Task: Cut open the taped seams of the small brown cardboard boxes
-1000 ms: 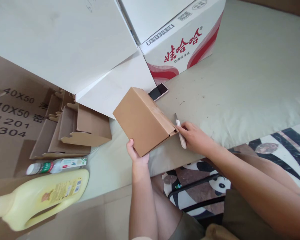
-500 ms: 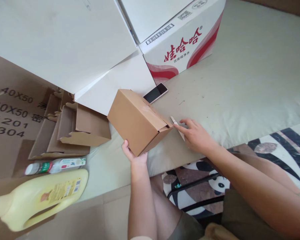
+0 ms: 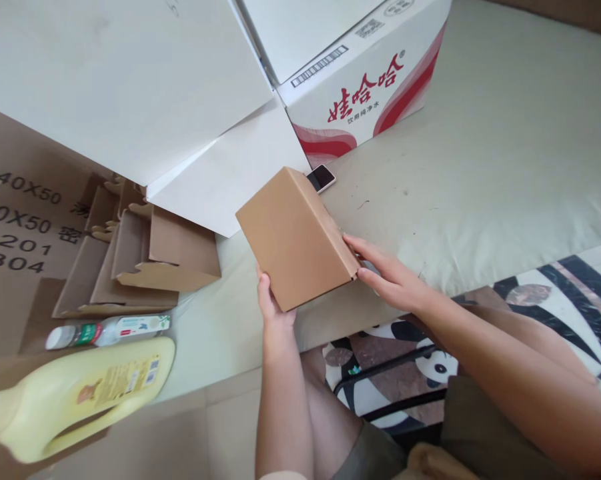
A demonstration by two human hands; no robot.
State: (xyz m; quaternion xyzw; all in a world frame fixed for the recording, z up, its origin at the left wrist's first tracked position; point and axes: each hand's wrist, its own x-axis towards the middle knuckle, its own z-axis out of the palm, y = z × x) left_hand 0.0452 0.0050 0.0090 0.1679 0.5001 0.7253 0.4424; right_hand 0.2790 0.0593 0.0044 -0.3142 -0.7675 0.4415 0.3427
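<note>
head view: the brown box (image 3: 300,247) has turned against 0.5 s ago, and the white cutter no longer shows; whether the palm hides it, cannot tell. reads as a shift from tool to handling by fingers. box is between the 2 hands, over the front edge of the pale covered surface (image 3: 480,167). left hand (image 3: 275,307) grasps its lower left corner, thumb on the face. right hand (image 3: 393,277) touches its right end, fingers extended; pinching or merely resting, cannot tell.

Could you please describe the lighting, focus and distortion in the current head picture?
Head view: soft light without harsh glare; held cardboard box looks fairly sharp; yellow handled bottle seems stretched toward the left edge, fine print on its label unreadable.
</note>
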